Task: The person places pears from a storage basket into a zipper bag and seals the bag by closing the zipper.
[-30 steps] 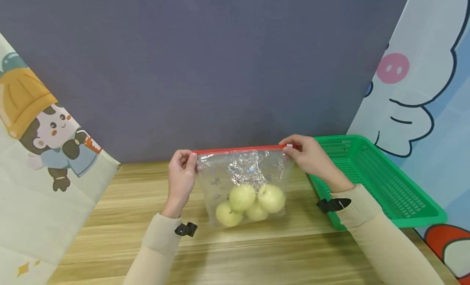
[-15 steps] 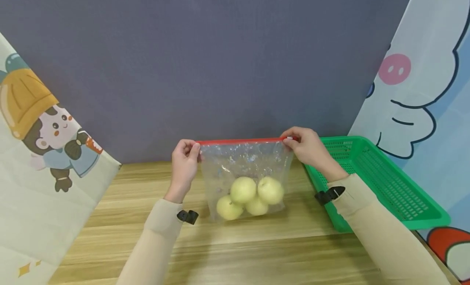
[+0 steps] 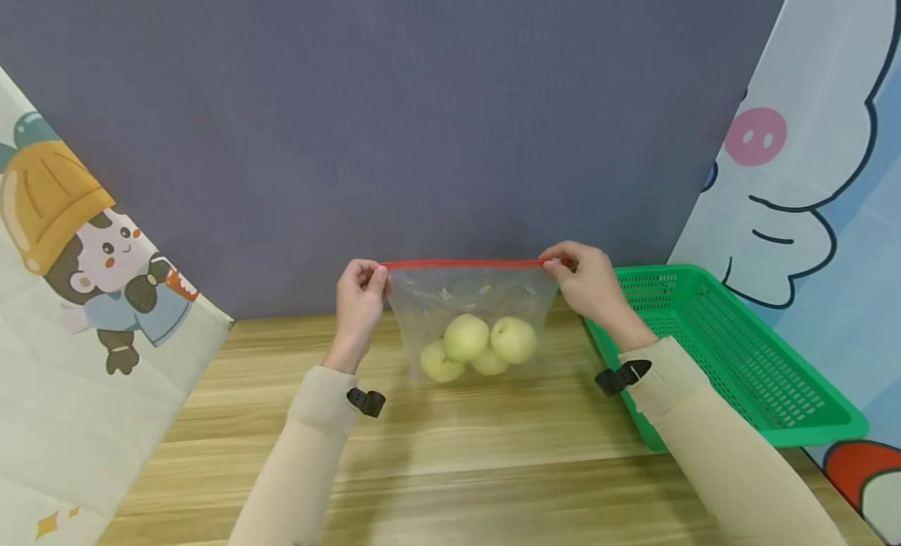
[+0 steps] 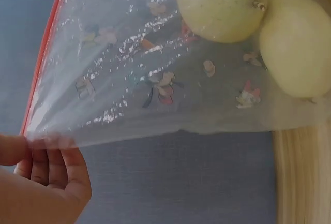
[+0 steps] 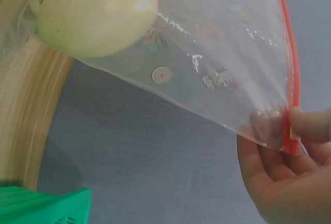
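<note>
A clear zip bag (image 3: 422, 311) with a red top strip and small printed figures hangs between my two hands. Several pale yellow-green round fruits, like pears or apples (image 3: 466, 339), lie at its bottom. My left hand (image 3: 360, 299) pinches the top left corner, thumb on the near side; the left wrist view shows the other fingers curled behind the film. At the top right corner my right hand (image 3: 587, 284) pinches the red strip beside a small white slider (image 3: 556, 261). In the right wrist view the strip's end (image 5: 290, 144) shows under the thumb.
A green plastic basket (image 3: 746, 350) with perforated walls stands on the right of the wooden table (image 3: 450, 491). A grey wall (image 3: 450, 123) rises behind the bag. Cartoon-printed sheets (image 3: 795, 217) flank the table on both sides.
Both hands have lifted the zip bag and carried it away toward the grey wall, the fruits moving with it. Both hands keep their hold on the corners. The basket has stayed in place.
</note>
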Demonstrator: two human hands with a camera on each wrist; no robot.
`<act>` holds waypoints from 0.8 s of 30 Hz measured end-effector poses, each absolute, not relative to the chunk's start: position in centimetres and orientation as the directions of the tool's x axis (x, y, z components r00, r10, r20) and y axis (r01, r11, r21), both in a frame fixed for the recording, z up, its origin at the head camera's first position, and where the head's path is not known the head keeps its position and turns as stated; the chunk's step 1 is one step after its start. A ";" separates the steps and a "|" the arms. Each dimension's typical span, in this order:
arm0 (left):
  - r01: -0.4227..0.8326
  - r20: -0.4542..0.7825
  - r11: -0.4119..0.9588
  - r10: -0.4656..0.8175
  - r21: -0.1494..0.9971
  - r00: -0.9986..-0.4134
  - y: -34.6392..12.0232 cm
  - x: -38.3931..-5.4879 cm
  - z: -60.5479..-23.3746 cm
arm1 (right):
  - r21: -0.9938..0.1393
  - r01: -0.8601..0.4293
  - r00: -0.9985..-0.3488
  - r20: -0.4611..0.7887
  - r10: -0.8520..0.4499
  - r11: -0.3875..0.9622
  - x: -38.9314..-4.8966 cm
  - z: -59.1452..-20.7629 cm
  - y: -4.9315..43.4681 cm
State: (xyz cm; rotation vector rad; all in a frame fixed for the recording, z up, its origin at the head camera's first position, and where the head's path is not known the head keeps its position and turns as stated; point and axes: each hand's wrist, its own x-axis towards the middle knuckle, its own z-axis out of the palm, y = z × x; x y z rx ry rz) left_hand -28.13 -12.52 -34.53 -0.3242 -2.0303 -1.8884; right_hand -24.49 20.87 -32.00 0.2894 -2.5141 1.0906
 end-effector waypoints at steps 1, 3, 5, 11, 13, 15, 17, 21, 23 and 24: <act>0.396 0.402 0.087 -0.058 0.914 -0.914 -12.6 -27.9 -34.6 | -0.655 -0.338 -0.905 0.423 -0.042 0.676 -24.1 -32.1 21.0; 0.399 0.402 0.079 -0.038 0.914 -0.915 -12.9 -27.3 -34.7 | -0.652 -0.350 -0.904 0.423 -0.060 0.673 -23.4 -32.4 21.3; 0.393 0.395 0.074 -0.019 0.917 -0.918 -13.2 -26.7 -34.9 | -0.647 -0.361 -0.905 0.416 -0.086 0.671 -22.6 -32.5 21.6; 0.349 0.346 0.069 0.052 0.934 -0.937 -13.8 -24.9 -35.9 | -0.647 -0.389 -0.913 0.365 -0.181 0.656 -21.0 -33.3 22.5; 0.335 0.330 0.059 0.080 0.940 -0.941 -13.9 -24.5 -36.4 | -0.659 -0.398 -0.914 0.342 -0.217 0.638 -20.7 -33.6 22.6; 0.324 0.319 0.038 0.104 0.945 -0.942 -14.0 -24.1 -37.0 | -0.668 -0.399 -0.916 0.312 -0.251 0.628 -20.4 -34.0 22.7; 0.309 0.303 0.023 0.140 0.951 -0.943 -14.1 -23.8 -37.7 | -0.673 -0.401 -0.916 0.282 -0.286 0.621 -20.0 -34.5 22.6; 0.279 0.267 0.020 0.223 0.960 -0.937 -14.8 -23.0 -39.4 | -0.680 -0.406 -0.906 0.211 -0.366 0.611 -19.2 -35.4 22.3; 0.264 0.247 0.033 0.262 0.964 -0.933 -15.3 -22.8 -40.2 | -0.684 -0.408 -0.896 0.174 -0.407 0.605 -18.9 -35.9 22.3; 0.262 0.240 0.043 0.280 0.964 -0.930 -15.5 -22.6 -40.4 | -0.689 -0.403 -0.892 0.150 -0.426 0.603 -18.7 -36.1 22.2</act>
